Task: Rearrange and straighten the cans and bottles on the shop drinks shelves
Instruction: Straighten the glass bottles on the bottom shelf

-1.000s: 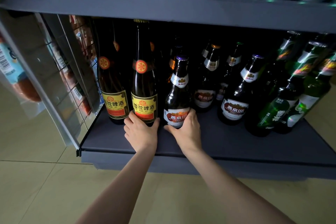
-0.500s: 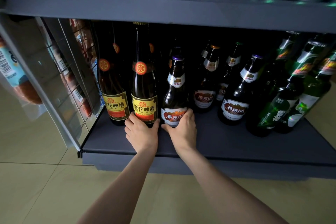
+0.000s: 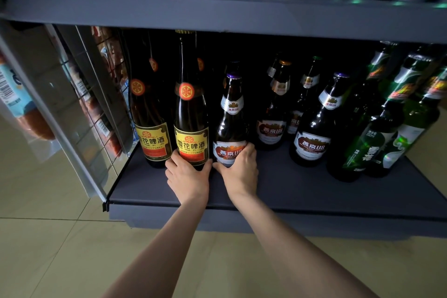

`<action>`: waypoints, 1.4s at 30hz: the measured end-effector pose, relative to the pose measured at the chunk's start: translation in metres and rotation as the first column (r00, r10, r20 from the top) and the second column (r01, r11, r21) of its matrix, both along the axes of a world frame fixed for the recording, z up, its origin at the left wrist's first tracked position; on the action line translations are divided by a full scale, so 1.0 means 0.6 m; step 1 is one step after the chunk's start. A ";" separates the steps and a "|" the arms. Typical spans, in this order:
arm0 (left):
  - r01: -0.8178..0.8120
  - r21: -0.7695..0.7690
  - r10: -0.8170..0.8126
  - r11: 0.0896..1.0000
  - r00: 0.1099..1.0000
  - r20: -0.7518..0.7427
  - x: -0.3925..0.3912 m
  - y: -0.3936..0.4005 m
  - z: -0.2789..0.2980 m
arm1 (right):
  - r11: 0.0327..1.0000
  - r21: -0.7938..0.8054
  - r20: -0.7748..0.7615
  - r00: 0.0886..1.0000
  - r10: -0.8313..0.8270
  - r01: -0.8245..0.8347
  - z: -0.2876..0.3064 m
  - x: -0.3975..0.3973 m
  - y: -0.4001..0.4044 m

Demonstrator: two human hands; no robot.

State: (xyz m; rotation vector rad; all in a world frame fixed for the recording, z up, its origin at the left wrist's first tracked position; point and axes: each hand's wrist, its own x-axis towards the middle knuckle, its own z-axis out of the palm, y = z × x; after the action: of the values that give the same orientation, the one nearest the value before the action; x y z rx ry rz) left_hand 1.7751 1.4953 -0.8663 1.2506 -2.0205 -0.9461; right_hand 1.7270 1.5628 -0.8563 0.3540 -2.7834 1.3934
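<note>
- The left hand [image 3: 187, 176] wraps the base of a tall bottle with a yellow label [image 3: 191, 113]; its fingertips pass behind the glass and are hidden, and only the thumb and knuckles show.
- The right hand [image 3: 239, 169] curls round the foot of a shorter brown bottle with a red-and-white label [image 3: 231, 123]; its fingers cover the label's lower right edge, and the thumb lies at the bottle's front left.
- The two thumbs nearly meet, and the two held bottles stand upright, just beside each other on the lower shelf [image 3: 314, 191].
- Left of the left fingers stands one more yellow-label bottle [image 3: 150, 116], close to the wire side panel [image 3: 96, 104]. Further round red seals show in the dark behind, but the bottles there cannot be counted.
- Right of the right fingers, three more red-and-white-label bottles are plain; others behind are too dark to make out.
- Farther right, at least three green bottles [image 3: 377, 143] lean in the wide-angle view; the frame cuts off the outermost.
- Cans on the upper shelf [image 3: 217, 7] are cut off at the top.
- Bare shelf runs in front of the fingers' wrists to the front lip, and widens to the right.
</note>
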 end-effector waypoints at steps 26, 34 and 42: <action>0.092 0.004 -0.093 0.996 0.995 0.036 -0.025 0.094 -0.011 | 0.977 -0.022 -0.128 0.969 -0.212 0.211 -0.012 -0.145 0.067; 0.100 0.012 -0.101 0.995 0.994 0.045 -0.024 0.094 -0.011 | 0.976 0.016 -0.087 0.973 -0.214 0.217 -0.007 -0.159 0.056; 0.096 -0.016 -0.095 0.995 0.995 0.040 -0.021 0.096 -0.010 | 0.982 -0.028 -0.037 0.982 -0.187 0.186 0.002 -0.149 0.073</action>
State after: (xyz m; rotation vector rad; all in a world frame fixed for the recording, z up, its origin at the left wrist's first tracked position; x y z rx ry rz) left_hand 1.7626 1.5528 -0.8725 1.1807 -2.1310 -0.9522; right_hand 1.6373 1.6069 -0.8553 0.1151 -2.6846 1.3605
